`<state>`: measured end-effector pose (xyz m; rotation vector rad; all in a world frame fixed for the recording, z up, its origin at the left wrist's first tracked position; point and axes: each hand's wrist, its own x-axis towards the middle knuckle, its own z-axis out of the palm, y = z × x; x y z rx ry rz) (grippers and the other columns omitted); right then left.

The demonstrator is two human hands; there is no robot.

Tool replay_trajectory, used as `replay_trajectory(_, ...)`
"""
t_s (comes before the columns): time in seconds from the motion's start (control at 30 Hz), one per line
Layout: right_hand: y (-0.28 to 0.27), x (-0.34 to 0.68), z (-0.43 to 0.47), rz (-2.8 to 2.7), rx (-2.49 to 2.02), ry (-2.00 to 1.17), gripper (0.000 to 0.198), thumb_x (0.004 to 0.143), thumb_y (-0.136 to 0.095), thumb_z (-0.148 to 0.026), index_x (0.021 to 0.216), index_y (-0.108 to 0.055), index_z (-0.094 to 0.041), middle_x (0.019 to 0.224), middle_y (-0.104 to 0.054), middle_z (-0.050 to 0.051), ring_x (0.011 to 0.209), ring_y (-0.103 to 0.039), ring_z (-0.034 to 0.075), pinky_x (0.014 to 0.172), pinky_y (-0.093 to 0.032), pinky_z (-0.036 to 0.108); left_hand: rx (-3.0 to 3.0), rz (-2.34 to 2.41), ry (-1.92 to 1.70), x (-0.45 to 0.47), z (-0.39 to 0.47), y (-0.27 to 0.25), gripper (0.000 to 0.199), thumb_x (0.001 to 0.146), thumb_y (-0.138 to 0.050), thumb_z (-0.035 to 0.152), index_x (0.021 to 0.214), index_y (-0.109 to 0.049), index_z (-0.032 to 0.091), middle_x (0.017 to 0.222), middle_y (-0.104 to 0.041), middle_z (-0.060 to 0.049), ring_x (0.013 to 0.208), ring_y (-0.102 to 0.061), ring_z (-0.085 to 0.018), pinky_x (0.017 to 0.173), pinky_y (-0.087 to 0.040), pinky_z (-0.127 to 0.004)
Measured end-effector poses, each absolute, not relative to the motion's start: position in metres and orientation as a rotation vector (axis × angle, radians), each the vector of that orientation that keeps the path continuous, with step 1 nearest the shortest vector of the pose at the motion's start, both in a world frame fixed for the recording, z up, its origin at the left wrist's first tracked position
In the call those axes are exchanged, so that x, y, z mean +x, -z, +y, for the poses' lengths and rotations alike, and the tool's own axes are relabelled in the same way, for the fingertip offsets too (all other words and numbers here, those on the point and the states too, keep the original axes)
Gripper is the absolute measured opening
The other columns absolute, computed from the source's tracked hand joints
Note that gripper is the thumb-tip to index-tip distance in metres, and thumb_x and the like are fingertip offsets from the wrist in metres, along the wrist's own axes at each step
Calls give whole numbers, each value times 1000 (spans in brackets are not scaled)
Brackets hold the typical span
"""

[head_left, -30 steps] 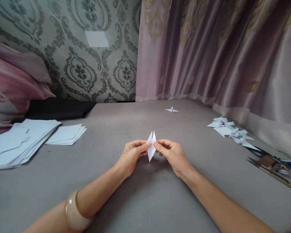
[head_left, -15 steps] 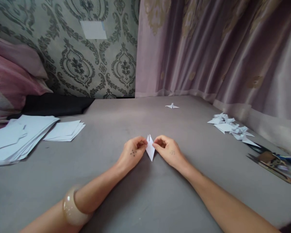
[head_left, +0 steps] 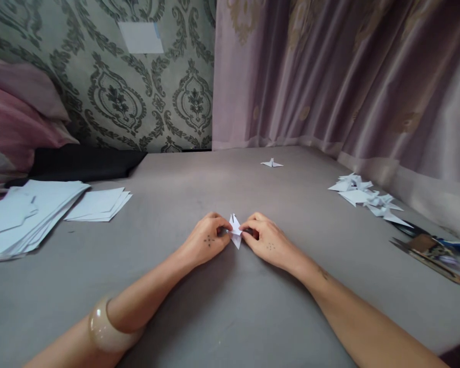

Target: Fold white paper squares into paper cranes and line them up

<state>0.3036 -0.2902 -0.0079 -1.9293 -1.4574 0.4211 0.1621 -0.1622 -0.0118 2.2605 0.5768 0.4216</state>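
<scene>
Between my two hands is a small folded white paper, kite-shaped, with two narrow points at its far end and one wider point toward me. My left hand pinches its left edge with thumb and fingers. On the opposite edge, my right hand holds it in a matching pinch. A crease runs across the middle, where the near part looks bent. My fingertips hide both side edges. A finished paper crane lies farther back on the table.
Several folded paper cranes are heaped at right, beside scissors and other small tools. At left lie a large paper stack, smaller sheets and black cloth. A curtain borders the grey table.
The folded paper has gone from a flat kite to one creased across its middle. Both hands stay pinched at its sides. The whole view has shifted slightly.
</scene>
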Motion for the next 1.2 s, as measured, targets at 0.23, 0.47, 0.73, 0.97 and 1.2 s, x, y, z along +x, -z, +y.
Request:
replay_trajectory(0.23, 14, 308, -281, -1383, -1968, -422, 19, 86, -51, -27, 80, -69, -21, 86, -59, 2, 71, -55, 12, 68, -41, 27, 2225, 639, -444, 165, -161, 8, 19, 77, -56, 29, 73, -72, 18, 77, -60, -5, 68, -55, -17, 67, -40, -29)
replay_trajectory(0.47, 15, 304, -277, -1302, -2035, -361, 17, 83, -55, -28, 72, -67, -20, 85, -60, 2, 67, -53, 12, 65, -40, 27, 2209, 713, -460, 168, -158, 11, 16, 74, -59, 28, 70, -70, 17, 73, -58, -4, 65, -53, -16, 66, -40, -29)
replay_trajectory(0.73, 17, 306, -273, -1242, -2076, -378, 17, 78, -57, -29, 67, -65, -20, 84, -61, 2, 69, -56, 13, 66, -41, 27, 2307, 776, -358, 171, -157, 12, 15, 77, -55, 23, 73, -68, 15, 79, -58, -4, 70, -54, -15, 69, -43, -28)
replay_trajectory(0.97, 15, 305, -271, -1189, -2142, -359, 13, 75, -61, -29, 66, -63, -20, 84, -60, 1, 69, -55, 13, 65, -40, 26, 2315, 825, -375, 172, -157, 15, 7, 74, -58, 22, 72, -62, 16, 78, -57, -3, 69, -54, -15, 66, -44, -27)
replay_trajectory(1.2, 15, 308, -275, -1249, -2102, -354, 12, 77, -56, -21, 74, -68, -21, 86, -61, 2, 66, -54, 11, 66, -41, 24, 2540, 485, -496, 168, -167, 26, 24, 86, -38, 12, 88, -61, 17, 91, -58, -7, 85, -56, -18, 76, -44, -29)
